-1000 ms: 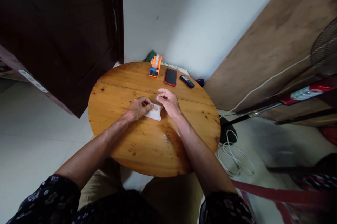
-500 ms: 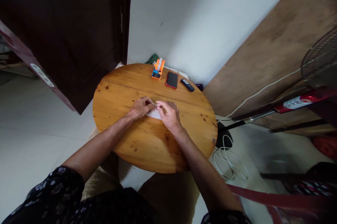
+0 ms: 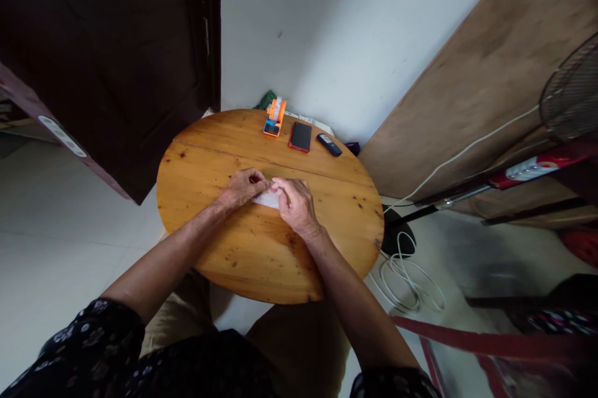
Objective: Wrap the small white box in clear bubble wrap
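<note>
A small white, slightly see-through packet (image 3: 267, 199) lies low over the wooden table, between my two hands. My left hand (image 3: 244, 187) is closed in a pinch at its upper left edge. Thumb and curled fingers of my right hand (image 3: 296, 202) pinch the same packet at its upper right side. The fingertips of both hands nearly meet along the top edge. They cover that edge, so whether it is open or sealed cannot be seen.
On the round wooden table (image 3: 224, 261), an orange and blue tape dispenser (image 3: 275, 118), a red-edged phone (image 3: 299, 137) and a dark handset (image 3: 329, 144) stand toward the wall. A dark door (image 3: 107, 68) is at left. A fan (image 3: 572, 93) and a coiled white cable (image 3: 406, 279) are at right.
The view has shifted slightly, so everything on the table sits a little further left. Both hands keep their pinch on the packet, with only slight finger movement.
</note>
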Tool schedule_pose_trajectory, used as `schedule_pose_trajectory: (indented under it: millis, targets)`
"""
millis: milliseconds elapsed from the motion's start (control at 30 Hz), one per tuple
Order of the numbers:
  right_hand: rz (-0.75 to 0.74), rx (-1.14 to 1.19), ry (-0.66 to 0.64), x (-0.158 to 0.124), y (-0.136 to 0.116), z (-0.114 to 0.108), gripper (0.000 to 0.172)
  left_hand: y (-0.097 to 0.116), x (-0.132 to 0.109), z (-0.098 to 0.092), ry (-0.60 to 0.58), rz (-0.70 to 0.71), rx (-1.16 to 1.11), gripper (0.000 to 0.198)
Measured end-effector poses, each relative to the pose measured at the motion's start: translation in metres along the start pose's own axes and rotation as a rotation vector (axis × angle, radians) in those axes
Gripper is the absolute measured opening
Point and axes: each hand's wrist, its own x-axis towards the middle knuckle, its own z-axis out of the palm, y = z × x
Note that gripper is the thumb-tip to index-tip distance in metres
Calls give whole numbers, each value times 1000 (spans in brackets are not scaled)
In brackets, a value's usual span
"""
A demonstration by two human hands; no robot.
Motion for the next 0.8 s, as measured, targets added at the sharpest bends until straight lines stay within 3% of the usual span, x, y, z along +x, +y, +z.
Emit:
schedule_pose_trajectory:
  millis: [267, 500, 800]
  targets:
    - [-23, -5, -2, 3, -3, -2, 36, -2, 2, 0, 13, -17, 16, 20]
    - [124, 95, 119, 1, -1, -6, 38, 2, -1, 0, 30, -20, 19, 17]
    - [2, -89, -105, 4, -12, 1, 46, -1, 1, -1, 36, 19, 58, 19]
